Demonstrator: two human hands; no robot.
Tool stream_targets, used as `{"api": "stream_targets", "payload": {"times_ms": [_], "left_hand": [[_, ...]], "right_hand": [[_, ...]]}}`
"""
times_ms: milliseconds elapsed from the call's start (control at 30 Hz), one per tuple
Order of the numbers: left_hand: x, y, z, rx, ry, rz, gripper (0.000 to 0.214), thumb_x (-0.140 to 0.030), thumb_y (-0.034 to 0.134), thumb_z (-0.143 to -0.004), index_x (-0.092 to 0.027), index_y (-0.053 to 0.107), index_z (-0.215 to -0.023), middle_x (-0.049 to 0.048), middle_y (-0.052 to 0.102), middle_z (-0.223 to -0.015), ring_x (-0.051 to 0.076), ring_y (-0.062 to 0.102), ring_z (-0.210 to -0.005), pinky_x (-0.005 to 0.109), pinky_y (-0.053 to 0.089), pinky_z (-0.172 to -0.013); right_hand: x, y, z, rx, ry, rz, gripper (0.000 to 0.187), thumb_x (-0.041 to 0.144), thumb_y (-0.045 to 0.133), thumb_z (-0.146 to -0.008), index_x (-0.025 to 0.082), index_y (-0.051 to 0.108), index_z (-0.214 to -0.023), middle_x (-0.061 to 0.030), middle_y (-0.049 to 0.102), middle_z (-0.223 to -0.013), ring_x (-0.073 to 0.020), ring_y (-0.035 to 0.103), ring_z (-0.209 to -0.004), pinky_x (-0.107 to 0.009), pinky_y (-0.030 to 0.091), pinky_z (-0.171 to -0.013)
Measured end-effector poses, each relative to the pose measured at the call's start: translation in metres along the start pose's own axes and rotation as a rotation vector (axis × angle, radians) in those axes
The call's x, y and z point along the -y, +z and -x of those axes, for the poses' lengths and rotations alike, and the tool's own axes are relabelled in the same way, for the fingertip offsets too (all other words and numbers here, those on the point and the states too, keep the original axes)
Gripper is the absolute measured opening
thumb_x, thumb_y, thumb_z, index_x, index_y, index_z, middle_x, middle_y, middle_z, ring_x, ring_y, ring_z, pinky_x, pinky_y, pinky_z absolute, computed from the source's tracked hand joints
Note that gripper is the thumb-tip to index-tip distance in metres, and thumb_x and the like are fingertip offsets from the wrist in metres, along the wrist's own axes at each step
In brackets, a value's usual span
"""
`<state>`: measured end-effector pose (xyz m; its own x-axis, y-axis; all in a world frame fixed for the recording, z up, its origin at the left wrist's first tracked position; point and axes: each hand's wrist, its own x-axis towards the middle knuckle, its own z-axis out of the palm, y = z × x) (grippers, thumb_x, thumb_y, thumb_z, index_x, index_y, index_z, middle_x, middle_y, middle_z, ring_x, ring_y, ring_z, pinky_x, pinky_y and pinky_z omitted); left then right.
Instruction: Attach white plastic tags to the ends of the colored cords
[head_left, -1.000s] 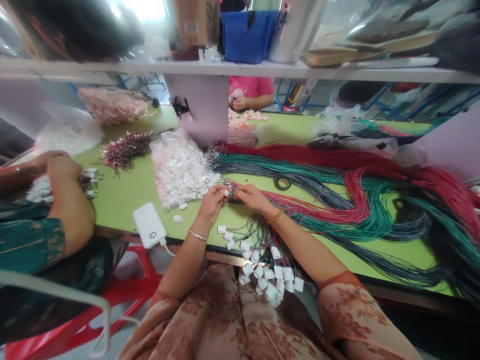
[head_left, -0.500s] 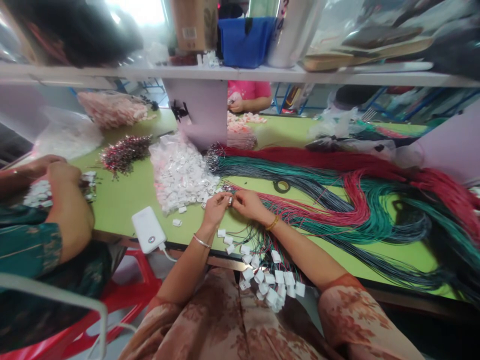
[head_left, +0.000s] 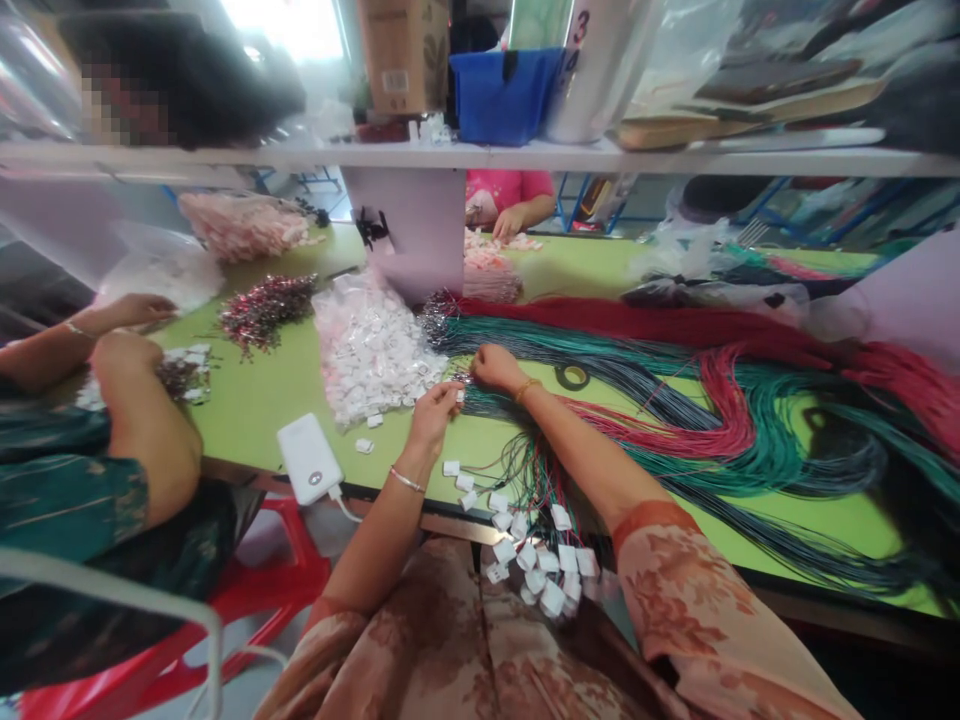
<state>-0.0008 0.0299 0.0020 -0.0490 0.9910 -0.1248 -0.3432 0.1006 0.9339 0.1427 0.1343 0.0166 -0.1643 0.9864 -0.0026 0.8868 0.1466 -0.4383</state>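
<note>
My left hand [head_left: 432, 418] pinches a small white connector housing [head_left: 460, 396] between thumb and fingertips, just above the table. Farther back and to the right, my right hand [head_left: 495, 368] has its fingers closed at the metal-tipped wire ends [head_left: 460, 378]; what lies between those fingers is hidden. Red wires [head_left: 600, 418] and green and dark wires run rightward from there, under my right forearm. Wired white connectors [head_left: 551, 598] hang in a cluster over the table's front edge. Behind my left hand rests a clear bag of white housings [head_left: 375, 350].
A white power bank [head_left: 309, 458] with a cable lies at the front edge. Black tape [head_left: 572, 376] sits among the wires. A co-worker's arm [head_left: 146, 420] is at the left, beside a pile of metal-tipped pieces [head_left: 266, 310]. Overhead, a shelf [head_left: 300, 158] carries a blue bin [head_left: 502, 98].
My right hand has moved away from my left hand, back to the wire ends. My left hand still holds the white housing. The co-worker's far hand has reached outward. The view has shifted slightly.
</note>
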Motion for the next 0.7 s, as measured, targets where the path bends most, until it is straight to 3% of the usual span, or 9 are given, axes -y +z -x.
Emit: {"api": "stream_targets", "payload": {"times_ms": [133,200,300,433,700], "left_hand": [[-0.002,0.001,0.001,0.008,-0.042,0.101,0.021,-0.024,0.072,-0.070,-0.016,0.063,-0.087,0.0026,0.068,-0.083,0.007,0.056,-0.063,0.020,0.040,-0.059],[-0.003,0.001,0.001,0.028,-0.071,0.163,0.021,-0.022,0.072,-0.071,-0.016,0.060,-0.088,0.0036,0.068,-0.086,0.007,0.057,-0.063,0.020,0.042,-0.061],[-0.003,0.001,0.001,0.058,-0.109,0.225,0.018,-0.018,0.069,-0.074,-0.015,0.058,-0.087,0.0038,0.068,-0.084,0.007,0.057,-0.063,0.019,0.042,-0.060],[-0.002,0.003,0.000,0.057,-0.140,0.260,0.011,-0.015,0.065,-0.077,-0.015,0.059,-0.087,0.0037,0.068,-0.084,0.007,0.057,-0.063,0.019,0.042,-0.061],[-0.003,0.004,0.003,0.090,-0.126,0.221,0.020,-0.022,0.073,-0.073,-0.014,0.059,-0.085,0.0031,0.068,-0.082,0.007,0.056,-0.062,0.018,0.043,-0.060]], "right_hand": [[-0.003,-0.010,0.020,-0.075,-0.138,-0.407,0.017,0.026,0.047,-0.080,0.014,0.058,-0.074,-0.0026,0.059,-0.070,-0.0120,0.046,-0.064,-0.023,0.037,-0.062],[-0.003,-0.014,0.037,-0.021,-0.190,-0.619,0.020,0.033,0.050,-0.078,0.015,0.055,-0.071,0.0015,0.053,-0.065,-0.0102,0.042,-0.061,-0.022,0.035,-0.059],[0.000,-0.017,0.063,0.052,-0.205,-0.766,0.027,0.042,0.055,-0.074,0.015,0.054,-0.069,0.0035,0.049,-0.062,-0.0086,0.038,-0.058,-0.022,0.032,-0.056],[0.002,-0.015,0.084,0.058,-0.165,-0.769,0.025,0.040,0.056,-0.070,0.016,0.052,-0.064,0.0046,0.044,-0.057,-0.0076,0.034,-0.054,-0.021,0.028,-0.052],[-0.001,-0.008,0.092,-0.033,-0.192,-0.625,0.020,0.035,0.054,-0.069,0.015,0.058,-0.068,0.0034,0.047,-0.057,-0.0088,0.037,-0.054,-0.021,0.028,-0.052]]}}
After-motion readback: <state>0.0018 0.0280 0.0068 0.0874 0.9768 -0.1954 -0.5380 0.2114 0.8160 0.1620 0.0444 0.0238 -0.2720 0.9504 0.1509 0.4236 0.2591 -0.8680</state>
